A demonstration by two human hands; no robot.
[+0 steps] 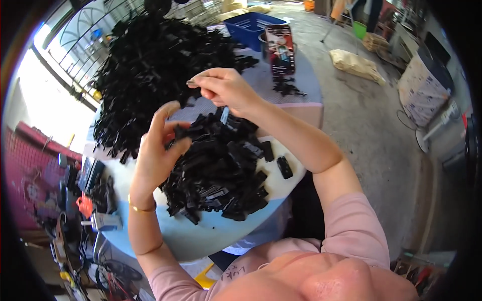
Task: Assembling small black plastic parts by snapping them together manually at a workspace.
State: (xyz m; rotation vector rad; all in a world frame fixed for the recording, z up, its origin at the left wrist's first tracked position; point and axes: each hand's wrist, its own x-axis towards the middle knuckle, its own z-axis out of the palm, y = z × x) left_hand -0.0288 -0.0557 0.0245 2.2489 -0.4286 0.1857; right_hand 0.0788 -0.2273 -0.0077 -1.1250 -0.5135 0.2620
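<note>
A large heap of black pieces, spiky and tangled, covers the far left of the table. Nearer to me is a smaller pile of black, blocky parts. Above that pile's left side, my left hand is open, with its fingers curved and the thumb apart. My right hand hovers between the two piles with thumb and forefinger pinched together; whatever is in the pinch is too small to make out. A small light blue object shows just under my right hand, and I cannot tell whether the hand touches it.
A phone stands upright at the table's far right, with small black scraps before it. Behind is a blue basket. One loose black block lies near the table's right edge. A pale sack lies on the floor.
</note>
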